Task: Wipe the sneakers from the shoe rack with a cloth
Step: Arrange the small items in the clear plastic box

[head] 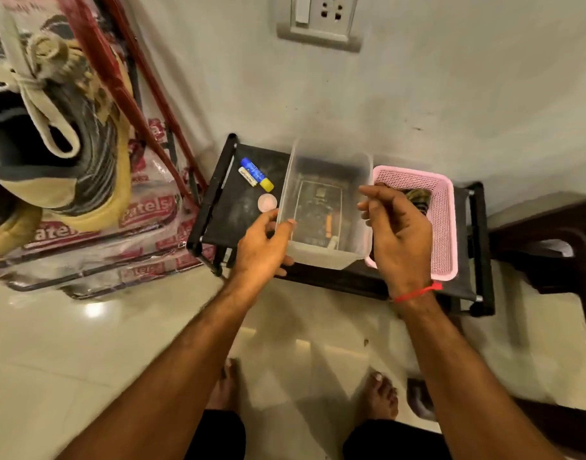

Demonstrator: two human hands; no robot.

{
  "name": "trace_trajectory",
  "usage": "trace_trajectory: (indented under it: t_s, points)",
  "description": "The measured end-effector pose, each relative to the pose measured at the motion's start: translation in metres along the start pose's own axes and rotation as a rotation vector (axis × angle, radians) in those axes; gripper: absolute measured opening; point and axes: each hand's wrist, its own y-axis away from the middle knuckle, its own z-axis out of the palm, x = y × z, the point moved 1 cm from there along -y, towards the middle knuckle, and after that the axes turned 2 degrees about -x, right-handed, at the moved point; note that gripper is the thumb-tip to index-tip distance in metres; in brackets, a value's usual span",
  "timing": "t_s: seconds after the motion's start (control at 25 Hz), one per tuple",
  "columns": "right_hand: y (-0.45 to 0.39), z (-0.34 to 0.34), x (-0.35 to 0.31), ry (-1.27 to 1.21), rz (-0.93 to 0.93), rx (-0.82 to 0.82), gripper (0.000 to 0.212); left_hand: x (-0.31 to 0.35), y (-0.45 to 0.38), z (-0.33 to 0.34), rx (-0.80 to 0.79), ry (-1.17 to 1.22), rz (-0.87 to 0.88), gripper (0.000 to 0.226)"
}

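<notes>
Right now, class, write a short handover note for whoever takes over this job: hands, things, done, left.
Left hand grips the near left corner of the clear tub on the black rack.
Right hand is at the tub's right rim; its grip is unclear.
Pink basket sits right of the tub.
Sneakers hang at the far left, untouched.
No cloth in hand.
Left: find the cloth, wipe the sneakers.

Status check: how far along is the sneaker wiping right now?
Nothing looks wiped yet. No cloth or sneaker is in hand: the left hand grips the clear plastic box on the black rack, and the right hand hovers at its other side. Still left: get a cloth, take sneakers, wipe them.
</notes>
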Motion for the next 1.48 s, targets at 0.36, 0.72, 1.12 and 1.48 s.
trace_trajectory:
  t_s: [0.36,0.72,1.12,1.48]
  points:
    - [0.034,0.008,-0.008,0.260,-0.134,-0.182,0.032,-0.017,-0.009,-0.033,0.182,-0.255,0.279,0.026]
    - [0.011,0.010,-0.006,0.947,-0.175,-0.317,0.010,-0.036,-0.055,-0.007,0.294,-0.147,0.175,0.016]
    - [-0.012,-0.032,-0.018,0.295,-0.082,-0.174,0.016,-0.033,-0.036,0.068,0.052,-0.855,0.506,0.038]
    - [-0.010,-0.032,-0.014,0.403,-0.177,-0.174,0.018,-0.036,-0.089,0.106,0.025,-0.721,0.375,0.049]
